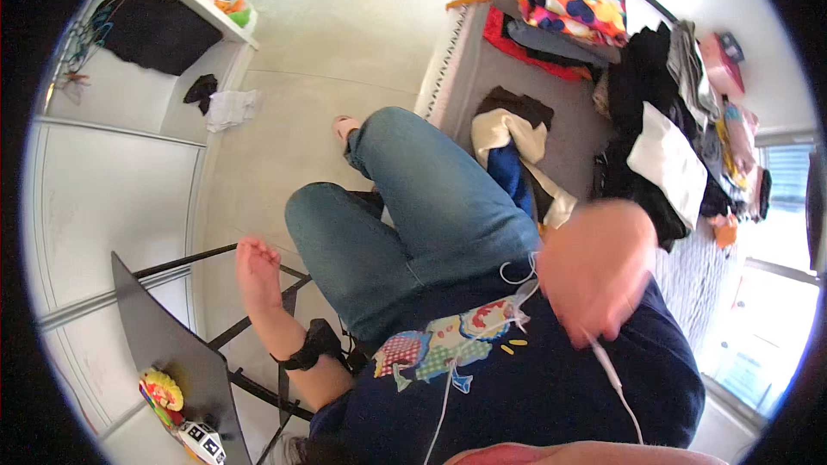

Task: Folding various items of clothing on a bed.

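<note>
Close to the camera, my right hand [594, 265] is blurred, its back towards me. Its fingertips are closed on a thin white earphone cable [607, 365], at a thicker inline part. More of the white cable hangs loosely across my dark blue T-shirt [581, 394], which has a colourful printed design. Out to the left, my left hand [258, 268] is raised with its fingers curled together, and nothing shows in it. A black band [313, 343] circles that forearm. My legs in blue jeans [433, 174] are bent in front of me.
A dark tabletop [187, 342] on black metal legs [245, 329] stands left, bearing a yellow-and-red toy [165, 394]. At right, a bed [568, 123] holds folded clothes [575, 0], a cream-and-blue garment [507, 142] and a white cloth [669, 158]. An open white wardrobe [139, 100] stands upper left.
</note>
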### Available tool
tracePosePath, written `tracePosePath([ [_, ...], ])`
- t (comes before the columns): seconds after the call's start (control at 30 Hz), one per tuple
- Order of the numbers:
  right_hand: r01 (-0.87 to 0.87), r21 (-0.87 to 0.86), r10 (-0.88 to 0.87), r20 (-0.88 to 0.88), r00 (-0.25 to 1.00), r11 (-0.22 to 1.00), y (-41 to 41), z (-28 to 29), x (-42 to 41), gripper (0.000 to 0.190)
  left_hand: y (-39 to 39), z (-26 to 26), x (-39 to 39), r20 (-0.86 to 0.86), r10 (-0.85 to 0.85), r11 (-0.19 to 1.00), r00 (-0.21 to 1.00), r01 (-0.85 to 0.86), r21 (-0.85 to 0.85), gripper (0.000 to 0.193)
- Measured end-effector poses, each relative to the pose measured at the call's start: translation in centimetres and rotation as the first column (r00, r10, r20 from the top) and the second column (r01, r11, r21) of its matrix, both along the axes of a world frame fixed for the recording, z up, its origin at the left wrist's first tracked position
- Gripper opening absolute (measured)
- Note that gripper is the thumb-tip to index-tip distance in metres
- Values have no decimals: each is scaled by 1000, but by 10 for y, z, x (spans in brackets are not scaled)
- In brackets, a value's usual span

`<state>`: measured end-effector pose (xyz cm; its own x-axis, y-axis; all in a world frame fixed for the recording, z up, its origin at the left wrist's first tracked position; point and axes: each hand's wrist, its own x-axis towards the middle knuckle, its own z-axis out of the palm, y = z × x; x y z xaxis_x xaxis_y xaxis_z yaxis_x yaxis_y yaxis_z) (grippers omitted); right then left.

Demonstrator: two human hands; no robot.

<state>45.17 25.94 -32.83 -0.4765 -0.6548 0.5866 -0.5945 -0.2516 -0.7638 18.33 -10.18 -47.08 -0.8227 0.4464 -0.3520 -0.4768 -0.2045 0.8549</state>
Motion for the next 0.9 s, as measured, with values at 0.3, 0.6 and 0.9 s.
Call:
tracePosePath([
  [0.3, 310, 905, -947, -229, -227, -293, 100, -294, 21, 33, 6, -9, 2, 17, -3, 1000, 1000, 3, -10, 13],
  [0.6, 959, 283, -918, 375, -129, -19, 102, -80, 13, 14, 41, 9, 12, -109, -115, 991, 987, 106, -81, 9],
  [0.9, 839, -485, -809, 374, 453, 245, 33, 115, -6, 17, 178, 111, 79, -702, -593, 800, 394, 385, -460, 31],
])
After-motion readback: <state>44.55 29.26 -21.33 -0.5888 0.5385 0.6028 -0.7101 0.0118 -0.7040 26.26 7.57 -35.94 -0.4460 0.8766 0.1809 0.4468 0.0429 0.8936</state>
